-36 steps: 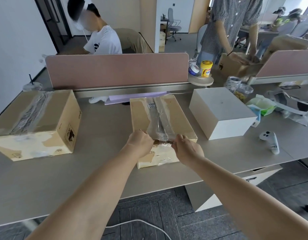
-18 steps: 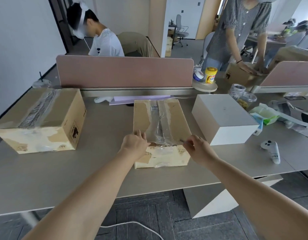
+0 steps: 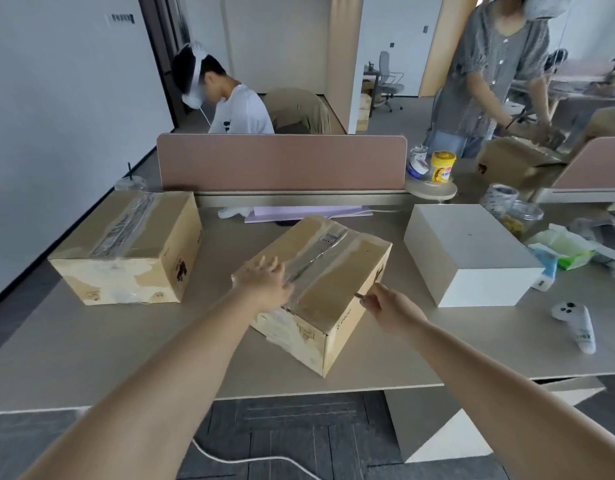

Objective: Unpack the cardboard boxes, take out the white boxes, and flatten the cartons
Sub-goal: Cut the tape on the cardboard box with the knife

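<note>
Steady carton (image 3: 337,292) under open left grip (image 3: 264,282), spread on top; run small tool (image 3: 360,296), pinched in right grip (image 3: 389,306), shallowly along tape (image 3: 316,252) beside left grip.

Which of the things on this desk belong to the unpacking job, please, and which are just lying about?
Job: middle carton, under the left hand; left carton, taped shut; white box; small tool pinched in the right hand.
Lying about: white controller; yellow tub; glass jar; green packet; lidded cup.
</note>
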Motion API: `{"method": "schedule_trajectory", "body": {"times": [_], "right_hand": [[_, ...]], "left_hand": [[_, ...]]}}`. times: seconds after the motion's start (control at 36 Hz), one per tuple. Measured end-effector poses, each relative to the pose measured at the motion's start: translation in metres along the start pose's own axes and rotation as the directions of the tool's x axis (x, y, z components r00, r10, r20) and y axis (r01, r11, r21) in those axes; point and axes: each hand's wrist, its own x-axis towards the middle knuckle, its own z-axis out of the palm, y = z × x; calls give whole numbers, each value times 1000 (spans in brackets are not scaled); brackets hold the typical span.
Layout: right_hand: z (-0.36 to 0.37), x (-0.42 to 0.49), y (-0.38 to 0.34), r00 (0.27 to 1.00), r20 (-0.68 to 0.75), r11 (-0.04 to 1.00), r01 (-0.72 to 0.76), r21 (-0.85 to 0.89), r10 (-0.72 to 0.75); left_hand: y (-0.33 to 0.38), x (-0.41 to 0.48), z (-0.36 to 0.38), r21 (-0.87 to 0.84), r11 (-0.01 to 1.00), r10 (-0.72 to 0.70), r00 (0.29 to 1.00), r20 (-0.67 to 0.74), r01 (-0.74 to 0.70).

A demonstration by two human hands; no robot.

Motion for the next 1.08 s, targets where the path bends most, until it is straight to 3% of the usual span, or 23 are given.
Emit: {"method": "schedule_trajectory", "body": {"times": [0.17,0.33,0.56,0.75,0.86,1.08], "right_hand": [[-2,3,8,999,14,997,33,-71,-33],[-5,8,13,1000,22,1000,-7,-30,8],[2,11,-7,1000,8,1000,-4,-19,5],[8,14,-32,1000,-3,1000,-6,-3,6],[14,16,-44,1000,-20,1000,2,-12,-2],[19,18,-36,994,-106,1000,-22,9,23]], "left_hand": [[76,-2,24,-81,996,-30,996,86,37],[70,-5,41,34,999,-7,998,57,5],[-10,-14,33,180,975,105,983,148,-132],[-94,-23,18,365,931,-35,985,170,-30],[-87,-22,16,205,977,24,991,133,-51],[17,5,25,50,963,263,964,33,-264]]}}
